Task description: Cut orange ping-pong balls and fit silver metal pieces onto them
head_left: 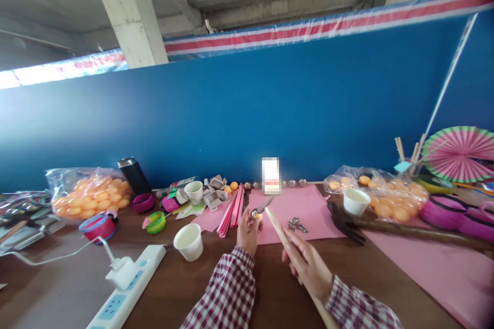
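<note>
My left hand [249, 231] is closed in a pinch round a small shiny round piece [253, 212], silvery with an orange-yellow patch; its exact kind is too small to tell. In my right hand [306, 259] is a hammer [276, 223] with a long pale wooden handle and a narrow grey metal head. The head is close above the piece in my left fingers; I cannot tell whether they touch. Both hands are over the near edge of a pink sheet [309, 203]. On that sheet, right of the hammer, lies a small heap of silvery metal pieces [297, 224].
Left stand a white paper cup [188, 241], a power strip [127, 288] with a plug, pink folded strips [233, 211], a black flask [134, 176] and a bag of orange balls [90, 198]. Right are another cup [355, 201], a dark wooden-handled tool [405, 229] and a paper fan [461, 154].
</note>
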Tool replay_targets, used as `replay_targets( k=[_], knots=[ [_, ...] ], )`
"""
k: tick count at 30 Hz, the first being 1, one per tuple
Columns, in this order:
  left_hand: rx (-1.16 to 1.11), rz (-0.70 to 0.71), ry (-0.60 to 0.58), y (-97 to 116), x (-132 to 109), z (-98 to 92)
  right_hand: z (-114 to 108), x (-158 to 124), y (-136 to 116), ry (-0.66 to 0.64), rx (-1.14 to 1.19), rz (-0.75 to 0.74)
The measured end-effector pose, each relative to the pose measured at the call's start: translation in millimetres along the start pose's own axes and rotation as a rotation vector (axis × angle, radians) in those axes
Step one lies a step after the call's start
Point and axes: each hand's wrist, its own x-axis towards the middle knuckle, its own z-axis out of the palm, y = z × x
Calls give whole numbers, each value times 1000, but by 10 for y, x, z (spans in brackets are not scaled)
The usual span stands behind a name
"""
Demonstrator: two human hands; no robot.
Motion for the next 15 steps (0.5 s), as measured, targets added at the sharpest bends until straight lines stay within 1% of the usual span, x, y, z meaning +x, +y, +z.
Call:
replay_targets(
  k=[3, 5, 11, 15],
  knots=[
    [-140, -43, -28, 57, -25, 24, -15, 7, -46, 12, 103, 16],
    [-171, -56, -38, 86, -36, 31, -19, 10, -72, 20, 138, 19],
    [-66, 1, 6, 107, -28, 3, -14, 6, -75, 27, 141, 31],
    [-86, 49, -1, 137, -12, -5, -22, 1, -77, 22, 166, 31]
  ],
)
